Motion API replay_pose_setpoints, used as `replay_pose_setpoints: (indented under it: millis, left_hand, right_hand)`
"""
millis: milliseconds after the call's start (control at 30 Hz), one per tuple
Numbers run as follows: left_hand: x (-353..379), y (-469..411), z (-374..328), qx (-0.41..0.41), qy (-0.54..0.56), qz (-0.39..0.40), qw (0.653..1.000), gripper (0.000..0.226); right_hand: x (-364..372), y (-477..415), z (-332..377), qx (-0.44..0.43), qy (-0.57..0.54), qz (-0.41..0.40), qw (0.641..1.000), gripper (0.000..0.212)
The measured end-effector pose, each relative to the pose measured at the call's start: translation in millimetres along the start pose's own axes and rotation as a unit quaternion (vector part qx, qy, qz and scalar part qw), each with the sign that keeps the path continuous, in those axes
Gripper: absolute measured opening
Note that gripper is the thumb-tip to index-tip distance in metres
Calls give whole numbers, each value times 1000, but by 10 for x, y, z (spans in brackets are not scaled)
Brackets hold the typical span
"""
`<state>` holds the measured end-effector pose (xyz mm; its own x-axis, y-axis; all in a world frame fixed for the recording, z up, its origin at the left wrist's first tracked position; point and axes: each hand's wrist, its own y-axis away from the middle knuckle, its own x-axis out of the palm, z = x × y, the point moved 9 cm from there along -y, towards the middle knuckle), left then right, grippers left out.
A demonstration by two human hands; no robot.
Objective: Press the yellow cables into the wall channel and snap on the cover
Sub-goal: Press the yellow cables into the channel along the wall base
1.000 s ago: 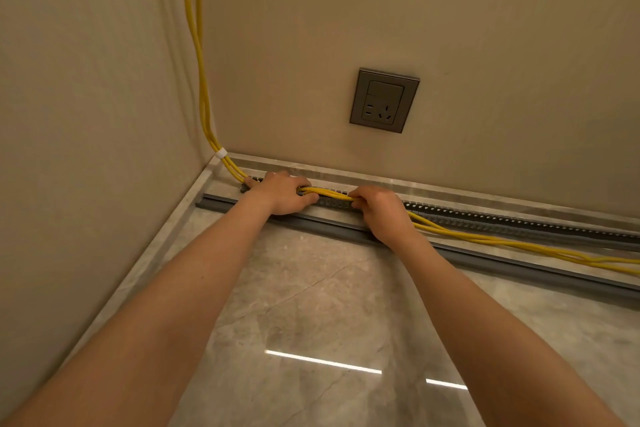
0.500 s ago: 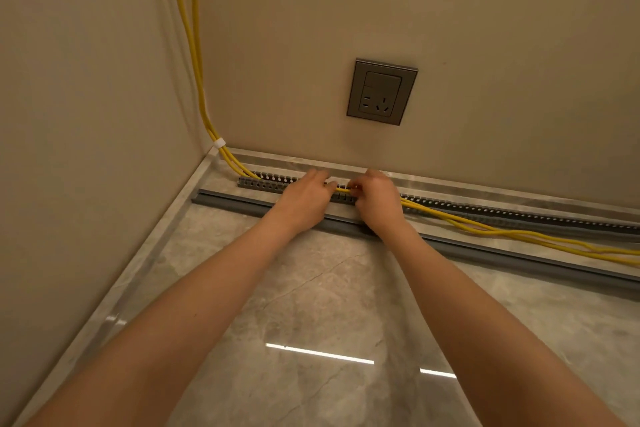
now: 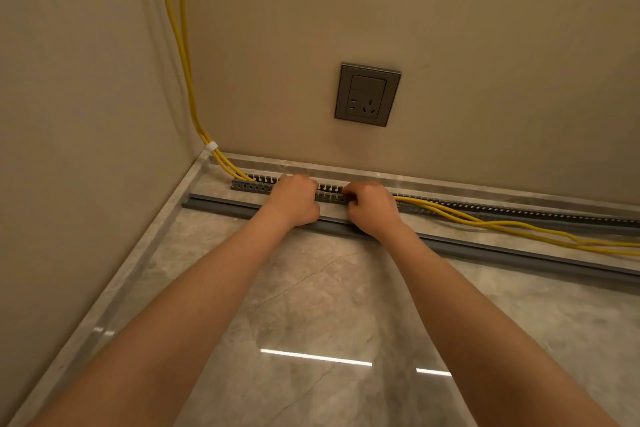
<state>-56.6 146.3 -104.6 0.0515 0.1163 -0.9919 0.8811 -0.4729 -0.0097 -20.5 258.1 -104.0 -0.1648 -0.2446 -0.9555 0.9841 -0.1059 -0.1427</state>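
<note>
Several yellow cables (image 3: 512,227) come down the wall corner, held by a white tie (image 3: 211,146), and run along the floor. A grey slotted channel (image 3: 485,210) lies against the skirting of the back wall. Left of my hands the cables lie inside the channel; to the right they spill out over its front edge. My left hand (image 3: 294,199) and my right hand (image 3: 372,208) rest side by side on the channel, fingers curled down onto the cables. The long grey cover (image 3: 519,253) lies flat on the floor just in front of the channel.
A grey wall socket (image 3: 367,94) sits on the back wall above my hands. A side wall closes the left. The marble floor (image 3: 311,305) stretches toward me, with bright light reflections on it.
Both hands have moved to the right along the channel. The cable stretch near the corner now lies inside the channel instead of on top.
</note>
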Motion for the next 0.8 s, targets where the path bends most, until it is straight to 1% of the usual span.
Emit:
replay_pose_setpoints:
  millis: [100,233,400,467,600,667,733,800]
  left_hand:
    - [-40,25,-29,8,-3,17,1000,39]
    - [-7,29,-54,-7,-34,57,998,42]
    - [26,30,-76,-53,-47,100,992,44]
    - [63,31,-94,-75,-45,116,989,42]
    - [80,32,-149,-95,-76,140,983,40]
    - [61,53,-196,-99,-117,148,977,40]
    - [23,56,-341,-78,-147,119,979,43]
    - [20,44,-618,-24,-127,76,989,44]
  right_hand:
    - [-41,26,-60,-22,-2,33,999,49]
    - [-142,114,-132,-65,92,9,994,47]
    - [-281,190,-389,-32,137,-24,990,33]
    - [-300,209,-401,-22,144,-27,989,31]
    - [-241,227,-439,10,124,22,992,31]
    - [-226,228,-472,15,109,53,992,35]
    - [-189,232,-490,21,92,91,991,40]
    - [-158,234,-504,28,80,122,989,42]
